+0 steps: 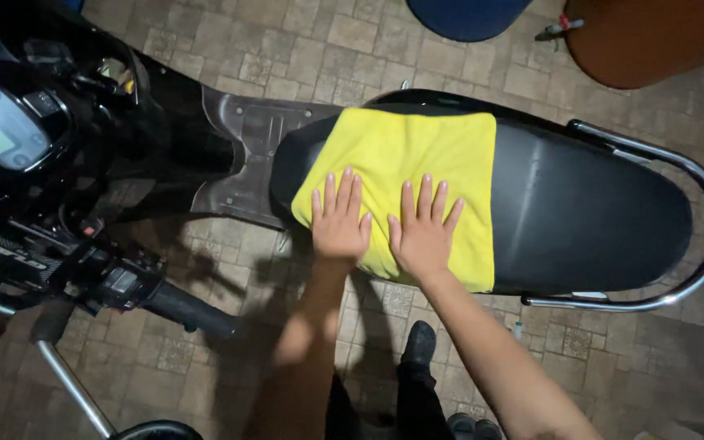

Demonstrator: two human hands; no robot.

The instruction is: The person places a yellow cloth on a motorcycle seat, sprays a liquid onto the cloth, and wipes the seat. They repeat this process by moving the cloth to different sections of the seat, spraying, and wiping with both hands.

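Tiled stone floor (pixel 311 49) filling the frame, dim. Black scooter (pixel 124 138) lying across it from left to right, dashboard at upper left, handlebar grip at lower left. Black seat (pixel 588 212) at centre right, ringed by a chrome grab rail (pixel 694 175). Yellow cloth (pixel 405 155) spread flat over the seat's front half, draped down the near edge. Left hand (pixel 340 228) and right hand (pixel 424 236) side by side at centre, palms down, fingers spread, pressing the cloth flat, pinching nothing; forearms reaching up from the bottom edge.

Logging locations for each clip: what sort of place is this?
Probably a paved yard or carport at night. A scooter stands on a tiled paver floor; both hands, left hand and right hand, press a yellow cloth flat on its black seat.
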